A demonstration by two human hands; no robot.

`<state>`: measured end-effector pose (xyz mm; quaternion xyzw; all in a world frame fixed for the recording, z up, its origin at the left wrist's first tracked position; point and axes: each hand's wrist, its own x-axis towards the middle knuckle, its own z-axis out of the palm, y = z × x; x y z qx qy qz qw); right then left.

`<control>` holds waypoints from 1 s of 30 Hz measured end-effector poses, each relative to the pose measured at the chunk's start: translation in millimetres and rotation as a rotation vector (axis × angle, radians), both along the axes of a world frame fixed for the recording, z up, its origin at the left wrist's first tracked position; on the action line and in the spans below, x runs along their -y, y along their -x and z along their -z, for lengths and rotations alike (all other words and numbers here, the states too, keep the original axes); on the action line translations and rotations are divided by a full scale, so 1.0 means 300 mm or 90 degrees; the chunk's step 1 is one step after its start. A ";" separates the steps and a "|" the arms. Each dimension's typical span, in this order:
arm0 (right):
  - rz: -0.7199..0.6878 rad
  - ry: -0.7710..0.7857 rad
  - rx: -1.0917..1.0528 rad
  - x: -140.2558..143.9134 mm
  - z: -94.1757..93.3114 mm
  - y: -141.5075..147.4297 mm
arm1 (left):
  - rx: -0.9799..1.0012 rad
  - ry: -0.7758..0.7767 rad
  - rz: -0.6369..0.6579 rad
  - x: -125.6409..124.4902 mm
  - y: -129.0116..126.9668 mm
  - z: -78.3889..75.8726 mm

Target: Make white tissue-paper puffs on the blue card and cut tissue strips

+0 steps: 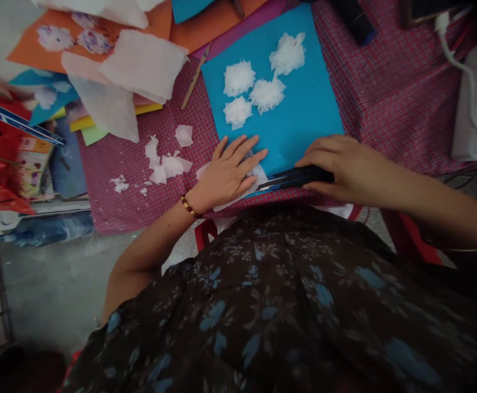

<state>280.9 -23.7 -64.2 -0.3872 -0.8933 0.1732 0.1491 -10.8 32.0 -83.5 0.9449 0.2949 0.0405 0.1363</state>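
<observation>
My left hand (230,173) lies flat with fingers spread, pressing a piece of white tissue paper (258,172) at the near edge of a blue paper sheet (299,120). In my right hand (336,164) is a black stapler (289,179); its jaw end reaches the tissue's right side, close to my left fingertips. Whether the jaws touch the tissue I cannot tell. Several fluffy white paper flowers, among them a paper flower (268,94), rest on the blue sheet's upper part.
Torn tissue scraps (168,166) lie left on the red checked tablecloth (119,164). A pencil (196,76) rests beside the blue sheet. Orange paper (33,52) and loose tissue sheets (143,63) are piled upper left. A white cable (453,60) runs at the right. Below left lies a blue plastic bottle (45,230).
</observation>
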 end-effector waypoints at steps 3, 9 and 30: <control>-0.002 0.004 -0.012 0.017 0.004 -0.004 | 0.002 -0.008 0.001 0.006 0.001 0.006; 0.001 0.019 -0.026 0.050 0.017 -0.020 | 0.001 -0.012 0.000 0.009 -0.003 0.006; 0.055 0.023 -0.049 0.043 0.011 -0.042 | 0.244 0.123 -0.108 -0.010 0.043 -0.049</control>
